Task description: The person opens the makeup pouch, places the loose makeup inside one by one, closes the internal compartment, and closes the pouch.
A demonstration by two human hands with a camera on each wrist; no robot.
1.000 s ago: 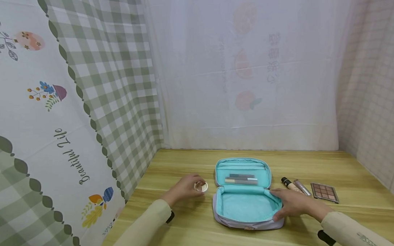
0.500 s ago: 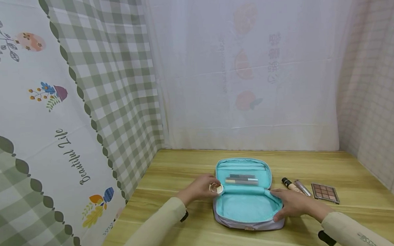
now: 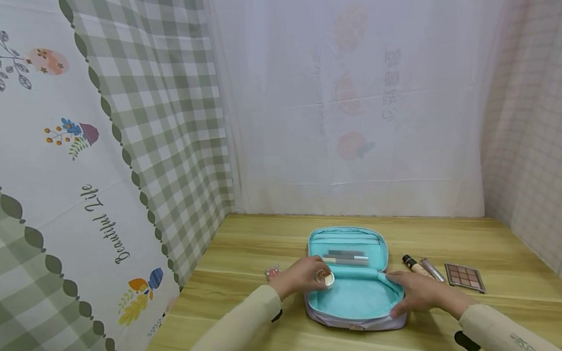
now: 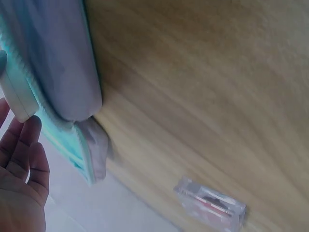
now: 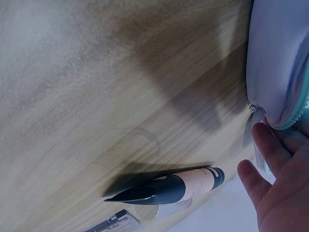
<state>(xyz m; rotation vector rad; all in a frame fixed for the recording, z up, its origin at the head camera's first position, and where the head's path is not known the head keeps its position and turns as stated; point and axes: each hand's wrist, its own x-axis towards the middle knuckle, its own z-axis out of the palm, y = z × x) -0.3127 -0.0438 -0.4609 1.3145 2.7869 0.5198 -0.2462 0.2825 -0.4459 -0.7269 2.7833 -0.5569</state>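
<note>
A makeup bag (image 3: 343, 300) lies unzipped on the table, pale lilac outside and turquoise inside. Its lid leans back, with several slim pencil-like items (image 3: 345, 258) in the clear lid pocket. My left hand (image 3: 297, 278) pinches a small round powder compact (image 3: 329, 280) between thumb and fingers, over the bag's left side. In the left wrist view the compact (image 4: 19, 94) shows a cream-coloured edge. My right hand (image 3: 422, 290) grips the bag's right wall at the rim; the right wrist view shows the fingertips (image 5: 265, 137) at the zipper edge.
Right of the bag lie a black-capped beige tube (image 3: 415, 265), a clear lip-gloss-like tube (image 3: 432, 269) and an eyeshadow palette (image 3: 465, 277). A small clear box with red (image 3: 272, 272) lies left, behind the left hand. Checked cloth (image 3: 177, 122) hangs at the left.
My left hand has carried the compact rightward from beside the bag to over its opening. The small clear box has come into view behind it. My right hand has stayed on the bag.
</note>
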